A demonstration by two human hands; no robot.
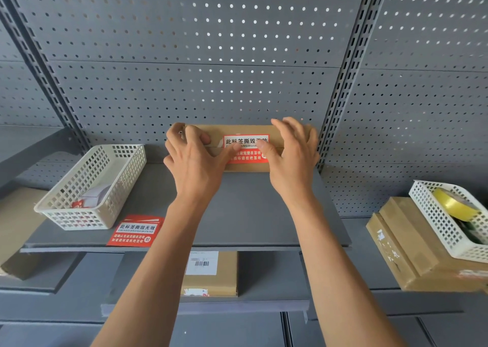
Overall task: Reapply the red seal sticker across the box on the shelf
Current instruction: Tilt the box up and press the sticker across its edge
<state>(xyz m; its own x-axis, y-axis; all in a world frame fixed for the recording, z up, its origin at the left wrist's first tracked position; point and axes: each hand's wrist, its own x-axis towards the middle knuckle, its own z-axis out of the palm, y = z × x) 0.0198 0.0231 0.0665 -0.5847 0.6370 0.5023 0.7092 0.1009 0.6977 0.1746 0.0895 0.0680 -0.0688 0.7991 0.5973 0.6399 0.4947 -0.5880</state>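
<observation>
A flat brown cardboard box point(245, 129) lies at the back of the grey shelf point(243, 214), against the pegboard. A red seal sticker point(247, 149) with white lettering lies across the seam on the box top. My left hand point(194, 159) rests on the box's left part, fingers spread, thumb pressing the sticker's left edge. My right hand point(291, 153) covers the box's right part, thumb pressing the sticker's right edge. Both hands hide the ends of the box.
A white mesh basket point(92, 185) with sticker rolls stands at the shelf's left. A second red sticker point(136, 231) lies at the front edge. Right: stacked cardboard boxes point(404, 243) under a basket point(449, 222) holding yellow tape. Another box point(211, 274) sits on the shelf below.
</observation>
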